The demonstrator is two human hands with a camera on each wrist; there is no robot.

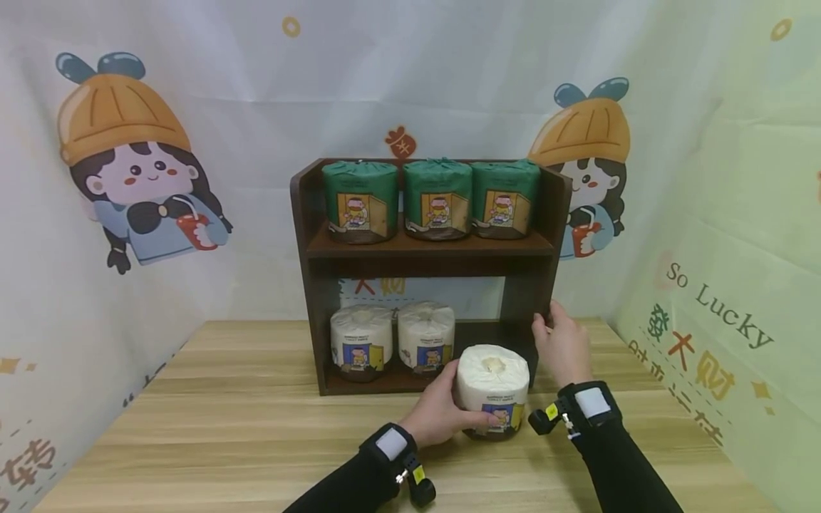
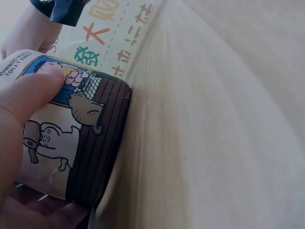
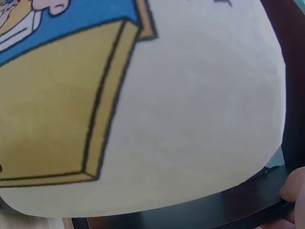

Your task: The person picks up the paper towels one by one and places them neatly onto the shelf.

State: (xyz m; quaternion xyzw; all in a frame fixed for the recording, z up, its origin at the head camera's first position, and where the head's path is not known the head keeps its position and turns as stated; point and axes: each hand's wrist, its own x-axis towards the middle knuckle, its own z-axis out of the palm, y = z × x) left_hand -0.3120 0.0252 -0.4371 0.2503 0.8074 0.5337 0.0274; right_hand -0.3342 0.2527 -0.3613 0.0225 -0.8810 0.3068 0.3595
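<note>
My left hand (image 1: 441,412) grips a white-wrapped toilet paper roll (image 1: 491,385), thumb across its printed front. The roll is upright in front of the shelf's lower right part. In the left wrist view its dark base (image 2: 102,138) is right at the wooden tabletop. My right hand (image 1: 566,350) holds the front edge of the right side panel of a dark brown shelf (image 1: 430,251), low down. The right wrist view is mostly filled by the white roll (image 3: 200,109), with fingertips (image 3: 291,186) at the dark panel in the corner.
Three green-wrapped rolls (image 1: 438,199) stand in a row on the upper tier. Two white rolls (image 1: 362,342) stand on the lower tier, at its left and middle. The wooden table (image 1: 224,413) meets printed cloth (image 1: 256,142) at the back and sides.
</note>
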